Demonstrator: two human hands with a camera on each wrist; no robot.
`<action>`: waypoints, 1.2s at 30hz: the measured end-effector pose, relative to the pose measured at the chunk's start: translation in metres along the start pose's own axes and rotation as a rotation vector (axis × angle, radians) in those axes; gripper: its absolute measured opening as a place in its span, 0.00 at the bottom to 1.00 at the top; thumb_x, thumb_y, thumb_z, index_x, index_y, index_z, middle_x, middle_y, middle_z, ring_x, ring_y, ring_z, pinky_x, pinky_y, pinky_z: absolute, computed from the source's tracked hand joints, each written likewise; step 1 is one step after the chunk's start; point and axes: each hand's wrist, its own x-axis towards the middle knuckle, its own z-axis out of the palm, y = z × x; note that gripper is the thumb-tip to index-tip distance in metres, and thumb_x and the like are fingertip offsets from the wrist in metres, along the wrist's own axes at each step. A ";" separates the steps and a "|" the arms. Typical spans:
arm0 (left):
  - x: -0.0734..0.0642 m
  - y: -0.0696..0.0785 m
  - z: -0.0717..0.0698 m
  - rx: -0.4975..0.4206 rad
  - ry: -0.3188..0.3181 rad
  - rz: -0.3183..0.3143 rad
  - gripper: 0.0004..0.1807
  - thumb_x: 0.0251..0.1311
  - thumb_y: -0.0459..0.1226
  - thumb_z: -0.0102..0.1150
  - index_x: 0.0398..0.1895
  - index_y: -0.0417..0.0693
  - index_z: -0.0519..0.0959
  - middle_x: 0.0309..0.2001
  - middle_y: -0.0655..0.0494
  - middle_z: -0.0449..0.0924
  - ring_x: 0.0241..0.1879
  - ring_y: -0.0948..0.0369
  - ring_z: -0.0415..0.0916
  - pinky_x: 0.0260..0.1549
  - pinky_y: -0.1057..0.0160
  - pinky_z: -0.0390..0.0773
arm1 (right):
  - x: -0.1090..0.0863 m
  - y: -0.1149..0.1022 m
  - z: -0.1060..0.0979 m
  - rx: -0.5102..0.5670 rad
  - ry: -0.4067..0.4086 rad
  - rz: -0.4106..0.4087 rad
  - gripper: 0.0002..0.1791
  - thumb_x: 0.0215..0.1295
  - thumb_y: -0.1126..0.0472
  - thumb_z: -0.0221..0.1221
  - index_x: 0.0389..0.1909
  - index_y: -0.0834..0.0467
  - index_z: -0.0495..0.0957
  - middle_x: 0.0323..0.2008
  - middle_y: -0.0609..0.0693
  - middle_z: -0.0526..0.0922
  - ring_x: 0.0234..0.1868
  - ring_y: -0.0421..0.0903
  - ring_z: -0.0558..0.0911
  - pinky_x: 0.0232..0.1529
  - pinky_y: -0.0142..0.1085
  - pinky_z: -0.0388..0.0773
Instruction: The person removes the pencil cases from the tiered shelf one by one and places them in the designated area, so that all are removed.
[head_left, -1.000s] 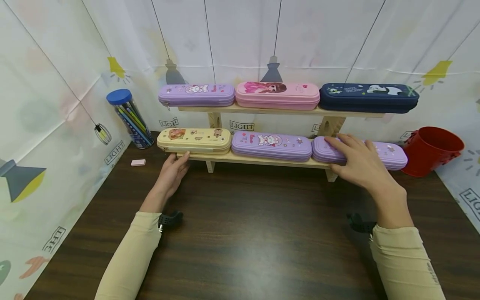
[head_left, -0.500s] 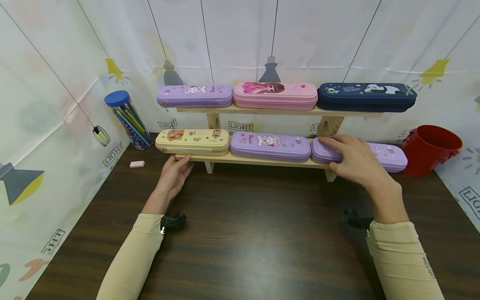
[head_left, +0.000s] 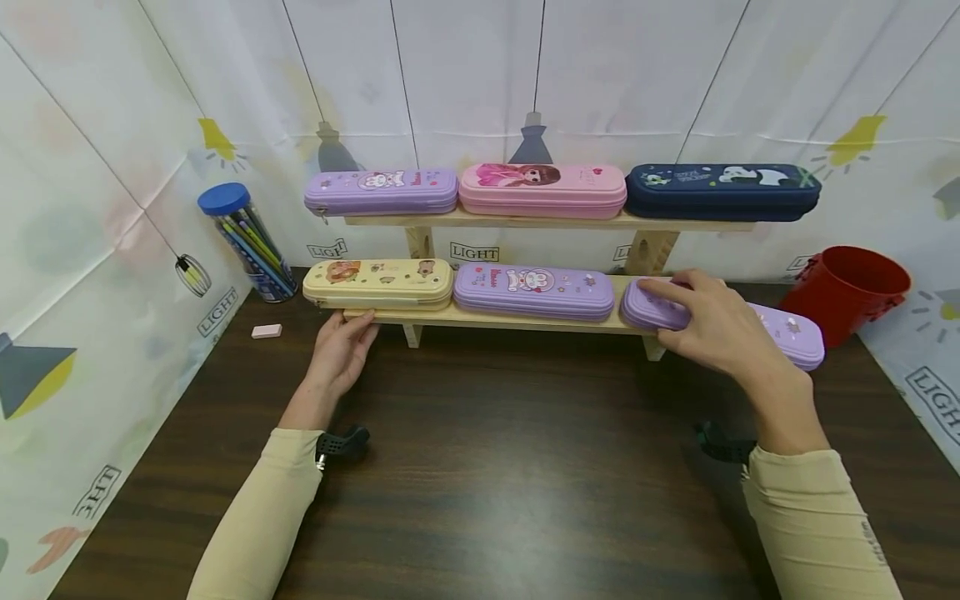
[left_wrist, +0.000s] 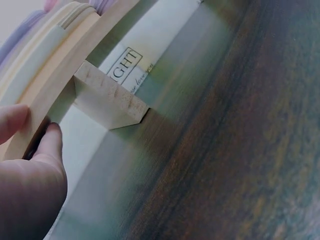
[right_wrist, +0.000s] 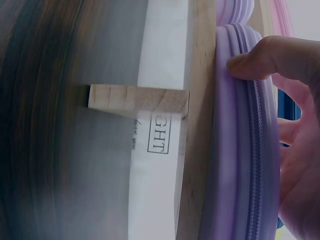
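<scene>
A two-tier wooden shelf [head_left: 525,319] stands at the back of a dark table. On its lower board lie a yellow pencil case [head_left: 378,282], a purple one [head_left: 534,290] and a second purple case [head_left: 787,333]. My right hand [head_left: 675,312] grips that second case, fingers over its top and thumb at its front. The case sits askew, its right end hanging past the board. The right wrist view shows my thumb [right_wrist: 260,55] on its zipped side [right_wrist: 235,150]. My left hand [head_left: 348,327] pinches the board's front edge [left_wrist: 55,95] under the yellow case.
The upper board carries a purple case [head_left: 381,190], a pink one [head_left: 542,188] and a navy one [head_left: 722,190]. A blue-capped tube of pencils [head_left: 243,242] and a pink eraser [head_left: 266,331] are at the left. A red cup [head_left: 843,287] stands at the right.
My right hand has drawn the right-hand purple case forward, so its right end has swung off the board toward me. My left hand has stayed on the board's edge.
</scene>
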 end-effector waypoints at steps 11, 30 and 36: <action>0.000 0.002 0.004 -0.016 -0.017 -0.021 0.41 0.73 0.26 0.45 0.81 0.51 0.39 0.80 0.50 0.46 0.77 0.57 0.53 0.71 0.69 0.65 | -0.027 0.021 -0.005 0.009 0.053 0.062 0.42 0.50 0.58 0.71 0.70 0.46 0.69 0.60 0.66 0.69 0.55 0.65 0.68 0.54 0.68 0.75; -0.009 0.008 0.004 -0.067 0.000 -0.056 0.42 0.71 0.25 0.48 0.81 0.52 0.40 0.81 0.53 0.44 0.78 0.60 0.51 0.71 0.71 0.63 | -0.077 0.066 -0.017 0.060 0.130 0.286 0.46 0.50 0.57 0.72 0.73 0.51 0.66 0.56 0.69 0.67 0.51 0.65 0.65 0.48 0.69 0.74; -0.008 0.006 0.005 -0.051 -0.007 -0.061 0.42 0.71 0.25 0.47 0.81 0.51 0.39 0.81 0.53 0.43 0.78 0.60 0.51 0.71 0.70 0.63 | -0.095 0.098 -0.018 0.073 0.103 0.394 0.48 0.54 0.52 0.70 0.74 0.56 0.61 0.58 0.74 0.63 0.52 0.69 0.62 0.46 0.71 0.72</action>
